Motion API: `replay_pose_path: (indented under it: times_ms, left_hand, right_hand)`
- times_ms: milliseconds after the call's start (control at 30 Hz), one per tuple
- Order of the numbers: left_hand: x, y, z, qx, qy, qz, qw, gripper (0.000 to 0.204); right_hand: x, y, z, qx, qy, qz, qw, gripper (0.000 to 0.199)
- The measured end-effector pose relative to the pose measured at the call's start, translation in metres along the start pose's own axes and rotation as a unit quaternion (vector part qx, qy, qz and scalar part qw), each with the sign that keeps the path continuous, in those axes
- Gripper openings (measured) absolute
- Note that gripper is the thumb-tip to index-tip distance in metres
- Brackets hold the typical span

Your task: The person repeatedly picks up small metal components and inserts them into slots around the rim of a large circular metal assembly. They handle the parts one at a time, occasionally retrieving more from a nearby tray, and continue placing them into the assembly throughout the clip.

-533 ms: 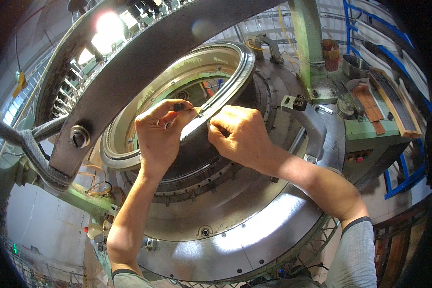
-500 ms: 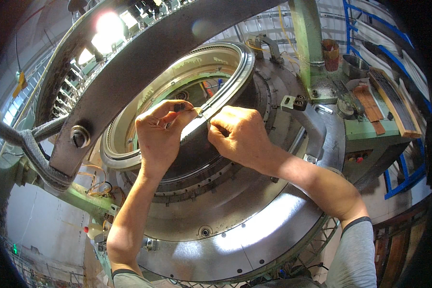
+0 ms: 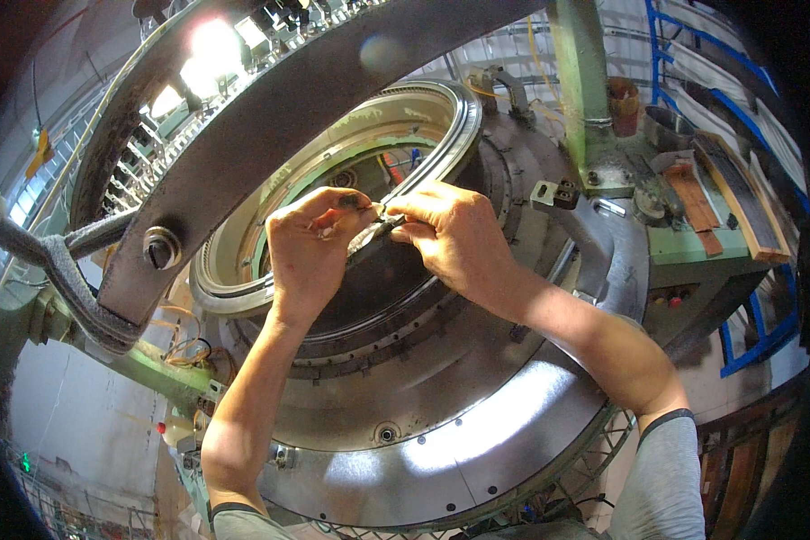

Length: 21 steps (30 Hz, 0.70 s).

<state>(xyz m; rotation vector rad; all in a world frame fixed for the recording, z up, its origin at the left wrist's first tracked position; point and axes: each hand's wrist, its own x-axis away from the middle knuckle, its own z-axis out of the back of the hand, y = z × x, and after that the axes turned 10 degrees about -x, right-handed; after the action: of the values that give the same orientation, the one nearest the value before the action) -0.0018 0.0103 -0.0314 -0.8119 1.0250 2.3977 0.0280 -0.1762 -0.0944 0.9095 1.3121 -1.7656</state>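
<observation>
My left hand (image 3: pixel 308 247) is closed in a pinch above the near edge of a pale, grooved metal ring (image 3: pixel 456 144). A small dark thing shows among its fingers, too small to name. Close beside it, my right hand (image 3: pixel 454 236) is pinched too, its thumb and forefinger nearly meeting the left fingertips. Whatever lies between the right fingertips is hidden. The tilted ring sits on a dark drum (image 3: pixel 378 292), around which runs a broad, shiny metal bed (image 3: pixel 504 432) of a large round machine.
A thick, dark curved beam (image 3: pixel 243 121) arches over the ring from the left. A bright lamp (image 3: pixel 216 54) shines behind it. Right of the ring stand a metal bracket (image 3: pixel 589 229) and a green post (image 3: pixel 580 81). A green bench (image 3: pixel 693 245) holds a metal pot (image 3: pixel 668 128) and wooden strips (image 3: pixel 738 198).
My right hand has moved up and its fingertips have come closer to the left ones. The left hand has shifted slightly right.
</observation>
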Motion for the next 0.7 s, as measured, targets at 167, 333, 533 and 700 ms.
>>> replay_pose_path:
  times_ms: [167,333,533,700]
  left_hand:
    - [-0.004,-0.005,0.004,-0.044,0.016,-0.015,0.999,0.01]
    - [-0.007,0.001,0.003,0.007,0.02,-0.013,1.0,0.013]
    - [-0.011,0.014,-0.003,-0.002,0.031,-0.015,0.999,0.014]
    - [-0.014,0.015,-0.003,0.004,0.02,0.024,1.0,0.016]
  right_hand:
    - [-0.008,0.005,0.002,-0.018,-0.034,-0.025,0.999,0.028]
    - [-0.012,0.0,0.009,-0.125,-0.008,-0.055,0.991,0.018]
    - [-0.016,-0.009,0.017,-0.187,0.018,-0.103,0.977,0.017]
    - [-0.015,-0.007,0.024,-0.181,-0.024,-0.134,0.974,0.016]
